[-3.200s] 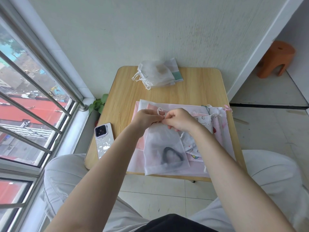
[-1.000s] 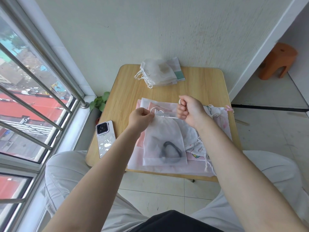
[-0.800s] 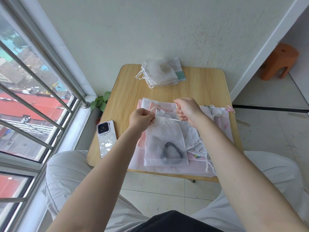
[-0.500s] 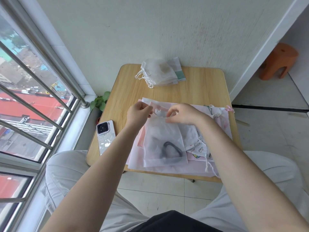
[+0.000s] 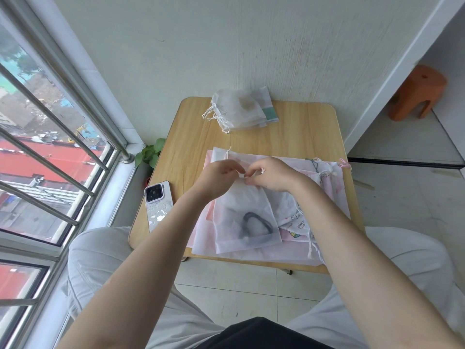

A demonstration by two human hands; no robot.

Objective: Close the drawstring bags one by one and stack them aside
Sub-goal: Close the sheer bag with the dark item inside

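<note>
A translucent white drawstring bag (image 5: 245,220) with a dark curved object inside lies on top of a spread of flat pink and printed bags (image 5: 329,195) on the wooden table (image 5: 191,137). My left hand (image 5: 220,176) and my right hand (image 5: 273,173) meet at the bag's top edge, fingertips pinching its white drawstring between them. A stack of closed white bags (image 5: 239,109) with knotted cords sits at the table's far edge.
A white phone (image 5: 158,202) lies face down at the table's left edge. Window bars and a small green plant (image 5: 151,153) are to the left, the wall behind. An orange stool (image 5: 417,93) stands on the floor at the far right.
My right hand pulled the drawstring out to the right, then came back in. Both hands now meet at the bag's mouth, pinching the cord.
</note>
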